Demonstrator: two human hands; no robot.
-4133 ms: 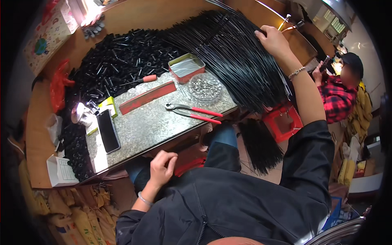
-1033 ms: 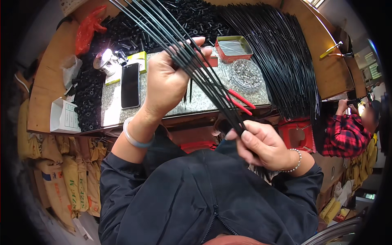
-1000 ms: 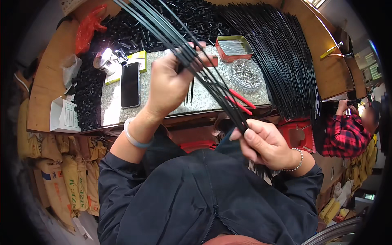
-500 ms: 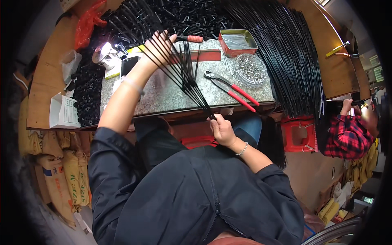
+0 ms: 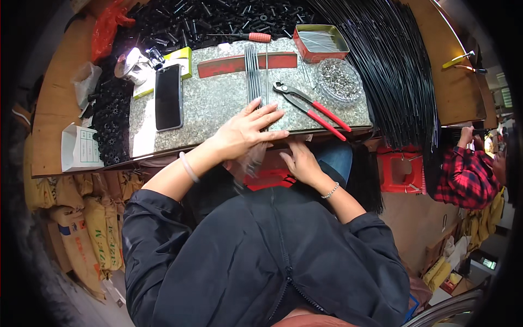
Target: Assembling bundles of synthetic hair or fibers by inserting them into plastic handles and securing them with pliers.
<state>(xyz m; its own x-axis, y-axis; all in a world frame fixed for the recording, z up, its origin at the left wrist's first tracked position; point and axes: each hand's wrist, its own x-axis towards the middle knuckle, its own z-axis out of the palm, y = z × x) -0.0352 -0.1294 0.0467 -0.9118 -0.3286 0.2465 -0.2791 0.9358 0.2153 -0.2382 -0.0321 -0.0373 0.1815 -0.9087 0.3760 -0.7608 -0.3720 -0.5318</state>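
My left hand lies flat with fingers spread over the near end of several thin dark rods. The rods run away from me across a red strip on the speckled stone worktop, and one separate rod lies beside them. Below my left palm is a blurred streaky shape I cannot make out. At the worktop's front edge, my right hand has its thumb apart from its fingers, with nothing visible in it. Red-handled pliers rest to the right of my left hand.
Across the back lie a red-handled tool and a heap of black parts. A tin of pins, a clear dish of small metal pieces and long black rods are right. A phone lies left. Someone in plaid sits far right.
The fanned black rods that both hands held are no longer raised between them. My left hand has come down and nearer to press flat on the worktop; my right hand has loosened and shifted slightly.
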